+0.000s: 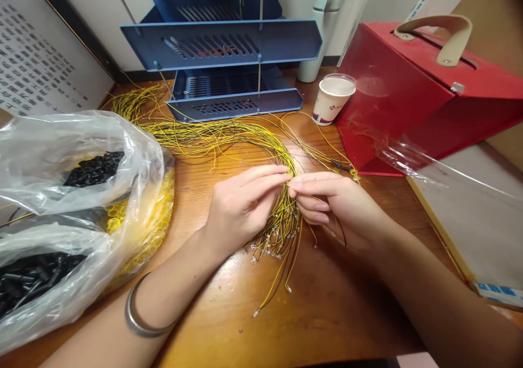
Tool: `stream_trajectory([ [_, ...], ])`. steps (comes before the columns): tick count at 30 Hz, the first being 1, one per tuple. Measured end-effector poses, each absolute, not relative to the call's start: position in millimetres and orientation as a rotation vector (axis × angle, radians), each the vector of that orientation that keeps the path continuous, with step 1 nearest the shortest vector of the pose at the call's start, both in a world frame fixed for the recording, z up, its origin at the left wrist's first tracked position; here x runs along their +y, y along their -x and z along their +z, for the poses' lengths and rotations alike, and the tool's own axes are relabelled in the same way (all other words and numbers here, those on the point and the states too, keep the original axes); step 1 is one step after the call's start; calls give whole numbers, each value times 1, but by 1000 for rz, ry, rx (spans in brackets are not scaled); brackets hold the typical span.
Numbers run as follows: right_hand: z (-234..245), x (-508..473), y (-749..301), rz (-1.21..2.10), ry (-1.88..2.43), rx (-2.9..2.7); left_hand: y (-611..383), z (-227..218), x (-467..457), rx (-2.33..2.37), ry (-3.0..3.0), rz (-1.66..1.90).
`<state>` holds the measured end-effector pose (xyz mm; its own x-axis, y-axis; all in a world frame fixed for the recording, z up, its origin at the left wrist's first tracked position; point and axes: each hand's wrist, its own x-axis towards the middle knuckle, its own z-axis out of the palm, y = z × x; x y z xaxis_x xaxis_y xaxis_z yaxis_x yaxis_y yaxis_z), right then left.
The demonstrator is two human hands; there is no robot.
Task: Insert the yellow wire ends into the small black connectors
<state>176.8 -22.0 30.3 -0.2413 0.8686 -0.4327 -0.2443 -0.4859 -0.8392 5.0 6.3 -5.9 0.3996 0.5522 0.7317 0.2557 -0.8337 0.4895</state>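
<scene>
A long bundle of thin yellow and black wires [229, 133] runs across the wooden table and bends down between my hands. Small clear-and-metal ends tip several of the wires, fanned out below my fingers. My left hand [247, 204] curls over the bundle from the left, its fingers closed on the wires and its thumb partly hidden. From the right, my right hand [330, 202] pinches a wire between thumb and forefinger, close to the left fingertips. Its other fingers are curled in, with loose wire strands hanging past them.
Clear plastic bags [143, 166] on the left hold small black tubes [41, 275] and yellow ring-like pieces [157, 213]. Behind the wires stand a blue tray rack [220, 44], a pale bottle [312, 47] and a paper cup [333, 98]. A red box [392, 101] is at the right.
</scene>
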Motion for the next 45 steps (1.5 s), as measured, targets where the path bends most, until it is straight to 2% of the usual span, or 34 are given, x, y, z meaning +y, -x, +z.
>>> stream_trajectory([
  [7, 29, -22, -180, 1937, 1164, -804, -4, -4, 6, 674, -2365, 1424],
  [31, 29, -23, -177, 1786, 1213, -864, -6, -3, 5, 727, -2321, 1405],
  [39, 26, -22, -170, 1598, 1280, -1032, -8, 1, 2, 833, -2190, 1347],
  [45, 25, -30, -168, 1157, 1381, -1430, -8, 0, 2, 961, -2003, 1197],
])
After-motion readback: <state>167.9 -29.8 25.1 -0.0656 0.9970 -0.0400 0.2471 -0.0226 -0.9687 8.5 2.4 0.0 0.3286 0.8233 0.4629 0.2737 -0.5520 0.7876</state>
